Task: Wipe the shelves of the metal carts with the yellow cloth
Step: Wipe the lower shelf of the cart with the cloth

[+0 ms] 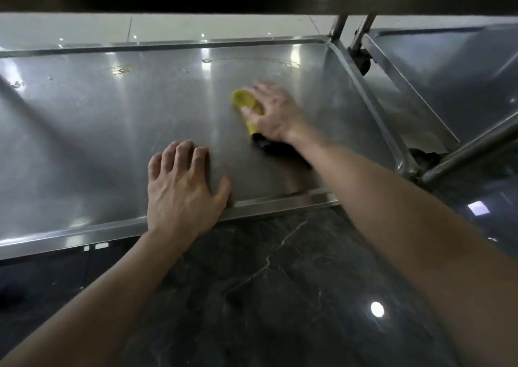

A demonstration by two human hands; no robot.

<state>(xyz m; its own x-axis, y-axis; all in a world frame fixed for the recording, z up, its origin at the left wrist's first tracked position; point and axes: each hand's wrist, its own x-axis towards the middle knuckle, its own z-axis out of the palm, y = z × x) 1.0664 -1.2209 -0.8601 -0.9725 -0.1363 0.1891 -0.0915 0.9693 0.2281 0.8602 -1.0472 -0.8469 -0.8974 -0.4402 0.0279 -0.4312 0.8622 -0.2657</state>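
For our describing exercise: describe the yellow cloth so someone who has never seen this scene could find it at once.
Start at the wide steel cart shelf filling the view. Toward its right side, the right hand holds the yellow cloth against it. It is the only yellow thing on grey metal.

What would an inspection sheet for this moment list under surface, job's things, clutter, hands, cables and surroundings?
Surface: steel shelf, shiny, with droplets and smears near the far rim.
Job's things: yellow cloth, bunched on the right half of the shelf.
Clutter: dark patch under the right wrist; cannot tell what it is.
Hands: left hand rests flat on the shelf at the front rim; right hand, blurred, holds the yellow cloth against the shelf.
Cables: nothing seen.
Surroundings: second cart close on the right; dark veined floor below.
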